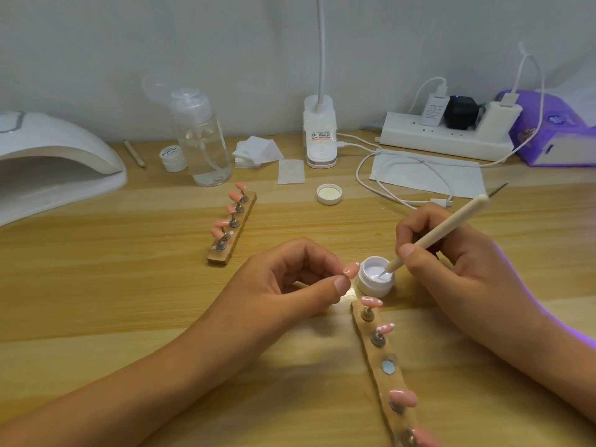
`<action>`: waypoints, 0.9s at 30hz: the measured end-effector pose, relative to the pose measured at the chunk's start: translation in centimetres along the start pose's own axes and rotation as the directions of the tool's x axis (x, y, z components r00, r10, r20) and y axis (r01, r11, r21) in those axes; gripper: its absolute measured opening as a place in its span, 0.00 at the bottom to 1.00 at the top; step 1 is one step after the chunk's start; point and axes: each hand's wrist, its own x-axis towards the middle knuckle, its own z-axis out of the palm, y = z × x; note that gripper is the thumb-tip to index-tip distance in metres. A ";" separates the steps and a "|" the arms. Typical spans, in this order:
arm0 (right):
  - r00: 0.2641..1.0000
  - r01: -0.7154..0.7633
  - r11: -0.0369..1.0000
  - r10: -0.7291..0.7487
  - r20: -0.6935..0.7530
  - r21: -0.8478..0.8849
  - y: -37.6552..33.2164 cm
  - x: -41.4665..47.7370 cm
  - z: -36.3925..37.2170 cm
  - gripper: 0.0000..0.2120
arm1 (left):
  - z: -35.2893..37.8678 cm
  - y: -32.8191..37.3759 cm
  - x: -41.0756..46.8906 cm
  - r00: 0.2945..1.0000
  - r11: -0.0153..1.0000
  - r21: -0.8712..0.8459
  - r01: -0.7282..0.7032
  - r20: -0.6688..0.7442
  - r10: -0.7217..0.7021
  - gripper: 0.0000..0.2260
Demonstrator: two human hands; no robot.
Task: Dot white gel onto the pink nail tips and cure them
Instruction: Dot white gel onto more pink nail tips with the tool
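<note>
A pale wooden counter (pixel 96 285) is running up to a plain white wall. Near its middle, the left hand (pixel 290 285) is pinching one pink nail tip (pixel 351 270) between thumb and forefinger, the other fingers curled under, just left of the open white gel jar (pixel 375 283). The right hand (pixel 458 262) is gripping a cream dotting pen (pixel 442 232), whose point is dipping into the gel.

Touching the jar's near side, a wooden holder strip (pixel 375 356) is lying between the forearms. Its two farthest tips are wearing white dots, one socket is sitting bare, and the two nearest tips are showing plain pink. A second strip (pixel 240 222), with five plain pink tips, is lying well apart to the far left.

A white curing lamp (pixel 48 156) is filling the far left edge. Along the wall a stick (pixel 134 153), a small jar (pixel 174 158), a clear pump bottle (pixel 201 140), wipes (pixel 254 151), a clip lamp (pixel 320 133), a power strip (pixel 445 137) and a purple unit (pixel 554 130) are crowding together. The jar's lid (pixel 329 194) is resting upturned beside a looping white cable (pixel 387 195).
</note>
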 end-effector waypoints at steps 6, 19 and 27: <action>0.996 -0.037 0.977 0.053 -0.071 0.212 0.4 0.5 -0.2 0.03 | 0.1 0.1 0.1 1.000 1.000 -0.027 -0.011 0.014 0.011 0.05; 0.999 0.014 0.823 0.012 -0.041 0.568 0.0 0.1 -0.2 0.02 | 0.0 0.1 0.1 0.999 1.000 0.003 -0.025 0.029 0.025 0.05; 0.999 0.017 0.852 -0.030 0.017 0.524 -0.2 -0.2 0.1 0.03 | 0.0 0.0 0.1 0.998 0.999 0.003 -0.037 0.042 0.036 0.05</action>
